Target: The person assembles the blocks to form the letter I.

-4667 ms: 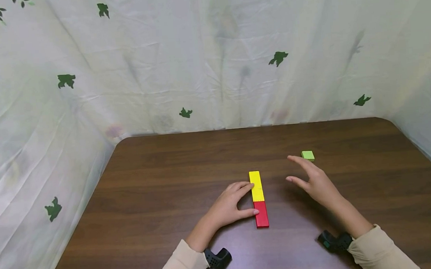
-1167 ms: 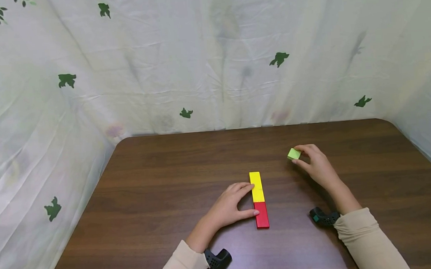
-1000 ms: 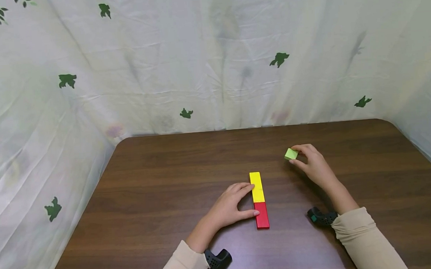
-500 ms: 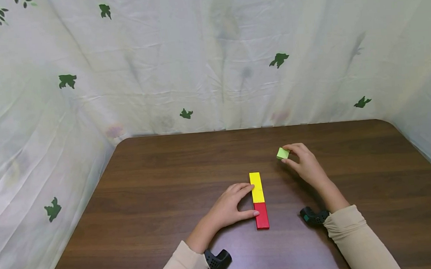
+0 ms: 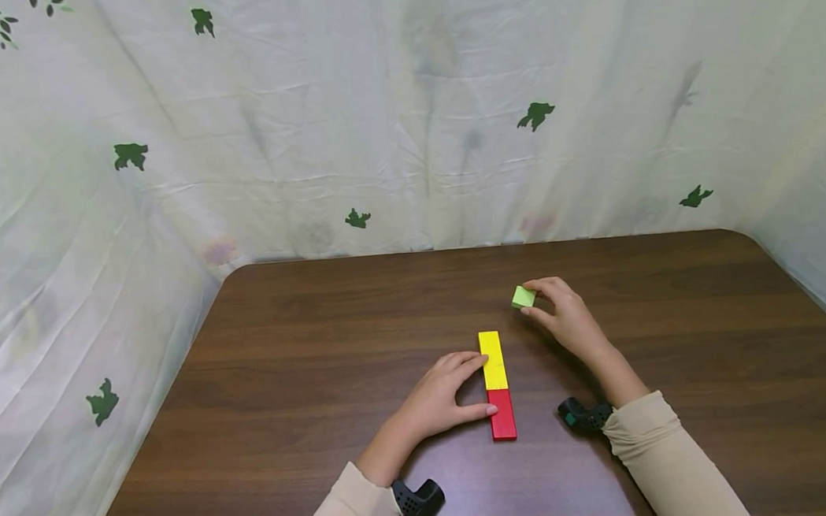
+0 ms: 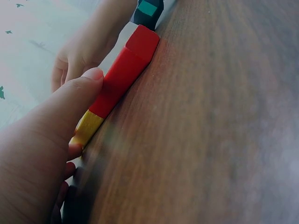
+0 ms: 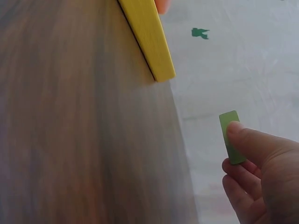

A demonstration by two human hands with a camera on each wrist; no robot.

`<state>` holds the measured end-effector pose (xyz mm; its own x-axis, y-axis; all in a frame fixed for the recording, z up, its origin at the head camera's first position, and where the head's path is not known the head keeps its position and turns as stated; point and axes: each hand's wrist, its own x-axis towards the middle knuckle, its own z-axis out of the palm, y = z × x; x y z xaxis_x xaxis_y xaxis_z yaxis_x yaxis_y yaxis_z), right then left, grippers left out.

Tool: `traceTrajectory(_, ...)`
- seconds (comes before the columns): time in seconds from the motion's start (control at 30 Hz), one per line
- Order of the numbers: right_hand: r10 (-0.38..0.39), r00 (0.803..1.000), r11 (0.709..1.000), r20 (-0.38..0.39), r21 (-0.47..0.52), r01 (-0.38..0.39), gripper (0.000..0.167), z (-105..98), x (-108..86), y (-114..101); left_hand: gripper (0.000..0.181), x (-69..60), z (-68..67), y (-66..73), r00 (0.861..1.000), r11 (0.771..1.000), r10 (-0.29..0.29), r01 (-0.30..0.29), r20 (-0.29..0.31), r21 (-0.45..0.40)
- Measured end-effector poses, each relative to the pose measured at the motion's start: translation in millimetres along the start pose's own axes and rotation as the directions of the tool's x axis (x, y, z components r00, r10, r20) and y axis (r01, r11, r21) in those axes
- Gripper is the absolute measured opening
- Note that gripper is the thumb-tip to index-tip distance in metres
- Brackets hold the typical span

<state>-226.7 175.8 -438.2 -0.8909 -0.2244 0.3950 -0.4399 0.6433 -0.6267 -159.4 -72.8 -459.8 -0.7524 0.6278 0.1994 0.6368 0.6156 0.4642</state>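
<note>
In the head view a yellow block [image 5: 494,367] and a red block [image 5: 502,420] lie end to end on the table, forming one straight strip. My left hand [image 5: 432,397] rests along the strip's left side. Its thumb touches the red block and a fingertip touches the yellow one; nothing is gripped between them. Beyond the yellow block, to its upper right, my right hand [image 5: 564,318] pinches a small light green block [image 5: 523,296] between thumb and fingers. The right wrist view shows this green block [image 7: 230,137] apart from the yellow block's end [image 7: 161,65].
The brown wooden table [image 5: 318,335] carries the blocks. A pale curtain [image 5: 404,116] with green leaf shapes hangs behind its far edge and at both sides. Each wrist wears a black device, such as the left one [image 5: 418,500].
My right hand has taken hold of the green block from the table's far right and carried it leftward, towards the strip's far end. The left hand has stayed in place.
</note>
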Motion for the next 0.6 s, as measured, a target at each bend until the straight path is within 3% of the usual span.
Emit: traceTrajectory(0.6,-0.022,1.000,1.000,0.017,0.023,0.022,0.041,19,4.8,-6,0.068,0.7,0.9,-0.7,1.000,1.000,0.003,-0.003,-0.001,0.000)
